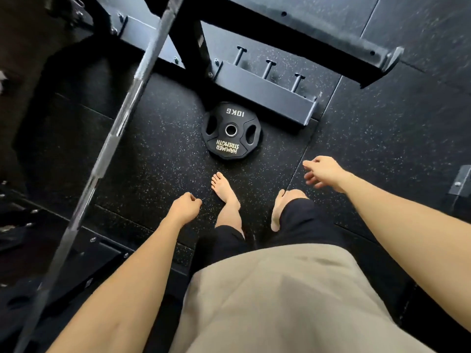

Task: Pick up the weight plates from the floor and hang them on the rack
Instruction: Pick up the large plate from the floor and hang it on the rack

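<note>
— Speckled black rubber floor [153, 159], seen from above. Where does the weight plate [231, 130] lie?

— Flat on the floor, ahead of my bare feet and just beside the foot of the rack [265, 85], whose three pegs [267, 68] stand bare beyond it.

— And my hands?

— Both hold nothing. My left hand [185, 207] is loosely curled; my right hand [321, 171] is relaxed, fingers pointing toward the plate.

— Which is nearer?

— About even, I judge; the plate lies between them, forward, its grip slots to either side of the hole.
</note>
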`<control>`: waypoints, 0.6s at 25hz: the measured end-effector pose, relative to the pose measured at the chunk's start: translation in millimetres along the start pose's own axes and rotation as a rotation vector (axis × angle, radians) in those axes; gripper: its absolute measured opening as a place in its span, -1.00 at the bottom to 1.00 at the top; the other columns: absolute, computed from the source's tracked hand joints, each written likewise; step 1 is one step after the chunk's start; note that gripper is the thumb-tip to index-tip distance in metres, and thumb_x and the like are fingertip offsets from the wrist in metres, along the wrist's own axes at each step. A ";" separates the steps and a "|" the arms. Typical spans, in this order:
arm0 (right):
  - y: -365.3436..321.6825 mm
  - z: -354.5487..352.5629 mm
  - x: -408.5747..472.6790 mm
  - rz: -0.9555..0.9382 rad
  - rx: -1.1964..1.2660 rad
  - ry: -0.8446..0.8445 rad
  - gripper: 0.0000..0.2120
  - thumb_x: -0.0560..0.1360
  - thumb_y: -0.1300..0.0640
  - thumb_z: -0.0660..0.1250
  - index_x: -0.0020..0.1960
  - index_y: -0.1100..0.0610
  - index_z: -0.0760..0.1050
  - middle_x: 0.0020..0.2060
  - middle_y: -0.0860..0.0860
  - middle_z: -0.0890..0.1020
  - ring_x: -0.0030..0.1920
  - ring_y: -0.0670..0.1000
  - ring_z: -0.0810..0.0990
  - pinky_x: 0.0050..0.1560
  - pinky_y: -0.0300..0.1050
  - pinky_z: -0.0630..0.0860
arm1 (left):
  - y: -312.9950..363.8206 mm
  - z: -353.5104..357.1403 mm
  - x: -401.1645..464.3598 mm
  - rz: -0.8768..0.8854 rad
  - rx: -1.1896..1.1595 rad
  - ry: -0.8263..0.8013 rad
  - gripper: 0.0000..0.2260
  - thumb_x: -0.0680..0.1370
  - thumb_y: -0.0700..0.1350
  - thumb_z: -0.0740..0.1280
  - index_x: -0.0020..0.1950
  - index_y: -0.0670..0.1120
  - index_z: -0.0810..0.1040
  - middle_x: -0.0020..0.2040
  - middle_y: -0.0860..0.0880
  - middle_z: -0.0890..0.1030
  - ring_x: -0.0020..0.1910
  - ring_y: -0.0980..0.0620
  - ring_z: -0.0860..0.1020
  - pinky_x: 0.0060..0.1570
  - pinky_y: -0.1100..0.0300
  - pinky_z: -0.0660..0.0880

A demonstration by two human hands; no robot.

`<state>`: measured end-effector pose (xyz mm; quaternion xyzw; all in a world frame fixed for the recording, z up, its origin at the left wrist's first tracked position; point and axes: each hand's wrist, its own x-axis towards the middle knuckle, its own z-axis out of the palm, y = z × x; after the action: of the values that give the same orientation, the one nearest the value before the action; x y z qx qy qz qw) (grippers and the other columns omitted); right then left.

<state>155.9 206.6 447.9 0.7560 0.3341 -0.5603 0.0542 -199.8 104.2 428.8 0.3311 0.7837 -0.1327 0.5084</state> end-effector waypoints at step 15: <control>-32.9 173.8 446.1 0.172 0.113 0.157 -0.67 0.60 -0.04 0.19 -0.15 0.20 0.45 -0.23 0.20 0.59 -0.22 0.15 0.56 -0.14 0.07 0.58 | 84.6 3.5 484.6 0.004 0.108 0.139 -0.74 0.60 0.05 0.15 0.10 -0.12 0.38 0.08 -0.22 0.57 0.01 -0.24 0.57 0.10 -0.09 0.55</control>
<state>62.7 351.0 -0.2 0.8252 0.2389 -0.5108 0.0330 -269.8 351.5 9.3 0.3678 0.8081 -0.1505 0.4347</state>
